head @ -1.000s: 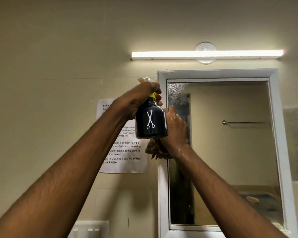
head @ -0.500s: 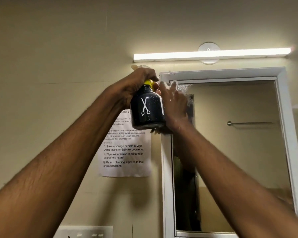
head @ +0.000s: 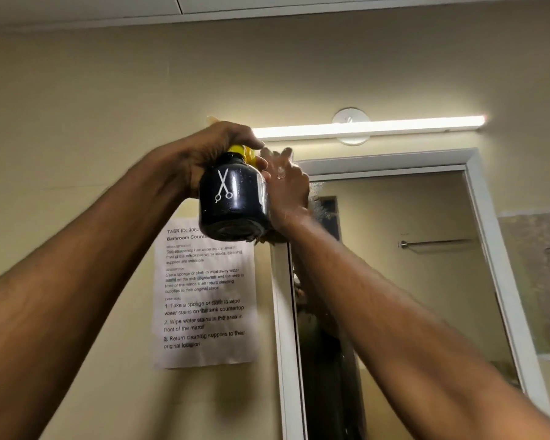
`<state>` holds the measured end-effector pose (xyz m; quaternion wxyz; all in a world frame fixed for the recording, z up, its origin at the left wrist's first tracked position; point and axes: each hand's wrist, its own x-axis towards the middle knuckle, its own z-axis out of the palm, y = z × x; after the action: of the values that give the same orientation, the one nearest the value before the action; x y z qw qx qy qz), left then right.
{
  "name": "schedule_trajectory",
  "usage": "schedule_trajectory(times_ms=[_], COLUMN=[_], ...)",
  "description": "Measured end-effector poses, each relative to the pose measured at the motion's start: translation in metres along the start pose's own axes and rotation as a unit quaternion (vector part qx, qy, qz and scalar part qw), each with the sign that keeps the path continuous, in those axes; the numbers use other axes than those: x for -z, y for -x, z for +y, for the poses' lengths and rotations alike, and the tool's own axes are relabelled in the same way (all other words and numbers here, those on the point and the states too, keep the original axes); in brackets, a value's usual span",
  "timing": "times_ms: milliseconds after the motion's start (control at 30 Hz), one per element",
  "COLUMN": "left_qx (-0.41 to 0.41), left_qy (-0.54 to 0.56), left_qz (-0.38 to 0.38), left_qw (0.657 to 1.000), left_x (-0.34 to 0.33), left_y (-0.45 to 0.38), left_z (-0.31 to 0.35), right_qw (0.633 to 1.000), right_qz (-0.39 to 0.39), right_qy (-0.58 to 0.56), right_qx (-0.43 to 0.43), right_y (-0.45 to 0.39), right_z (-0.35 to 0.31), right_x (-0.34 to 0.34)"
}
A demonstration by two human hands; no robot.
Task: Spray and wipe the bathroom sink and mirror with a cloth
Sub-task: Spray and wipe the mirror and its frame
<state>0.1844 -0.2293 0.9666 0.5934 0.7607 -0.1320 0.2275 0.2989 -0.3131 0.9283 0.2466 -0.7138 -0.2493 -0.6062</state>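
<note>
My left hand (head: 204, 154) grips the yellow top of a black spray bottle (head: 232, 201) with a white scissors mark, held up beside the mirror's upper left corner. My right hand (head: 288, 188) is pressed against that corner of the white-framed mirror (head: 410, 281), fingers reaching the top of the frame. A brownish cloth (head: 267, 239) shows only as a small edge under the right palm, behind the bottle. Spray droplets speckle the glass just right of the hand. The sink is out of view.
A printed task sheet (head: 204, 296) is taped to the beige wall left of the mirror. A lit tube light (head: 369, 128) runs above the mirror. A towel bar (head: 432, 243) appears reflected in the glass. A worn wall patch (head: 540, 281) lies right of the frame.
My right hand has slid up the mirror's left side from mid-height to the top corner. The left hand and bottle rose with it, and the view tilted upward.
</note>
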Motion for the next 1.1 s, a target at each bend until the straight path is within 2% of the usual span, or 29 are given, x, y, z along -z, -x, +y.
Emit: schedule_trajectory(times_ms=[167, 300, 367, 467, 533, 600, 700, 833, 900, 967, 1033, 1100], left_qx=[-0.024, -0.001, 0.004, -0.002, -0.003, 0.001, 0.009, 0.017, 0.013, -0.002, -0.011, -0.013], left_qy=[0.015, -0.017, -0.026, -0.028, -0.033, -0.028, -0.017, -0.006, -0.01, -0.021, -0.015, 0.022], left_qz=[0.012, 0.016, 0.012, 0.02, 0.025, 0.035, 0.035, 0.036, 0.04, 0.044, 0.046, 0.026], left_qw=[1.0, 1.0, 1.0, 0.999, 0.999, 0.999, 0.999, 0.999, 0.999, 0.999, 0.999, 0.999], left_x=[0.002, 0.002, -0.004, -0.011, -0.014, -0.015, -0.015, -0.02, -0.025, -0.031, -0.033, -0.03], left_y=[0.002, 0.005, 0.007, 0.006, 0.005, 0.003, 0.003, 0.008, 0.011, 0.011, 0.009, 0.008], left_z=[0.003, -0.007, -0.009, -0.006, -0.003, 0.001, 0.004, 0.012, 0.016, 0.018, 0.019, 0.019], right_qw=[0.999, 0.997, 0.993, 0.991, 0.978, 0.974, 0.964, 0.905, 0.856, 0.832, 0.821, 0.822], right_qz=[0.026, 0.057, 0.049, 0.053, 0.035, 0.033, 0.036, -0.008, -0.032, -0.059, -0.136, -0.194], right_qy=[0.022, -0.037, -0.096, -0.103, -0.173, -0.179, -0.226, -0.396, -0.482, -0.505, -0.494, -0.484], right_qx=[-0.022, -0.021, -0.042, -0.069, -0.108, -0.131, -0.135, -0.154, -0.184, -0.221, -0.253, -0.229], right_y=[0.025, 0.06, 0.054, 0.029, 0.015, 0.008, 0.015, 0.026, 0.017, 0.009, 0.008, 0.008], right_z=[0.003, -0.004, -0.002, 0.003, 0.004, 0.003, 0.0, 0.002, -0.001, -0.004, 0.002, 0.006], right_x=[-0.023, -0.037, -0.04, -0.051, -0.06, -0.065, -0.051, -0.03, -0.02, -0.019, -0.026, -0.029])
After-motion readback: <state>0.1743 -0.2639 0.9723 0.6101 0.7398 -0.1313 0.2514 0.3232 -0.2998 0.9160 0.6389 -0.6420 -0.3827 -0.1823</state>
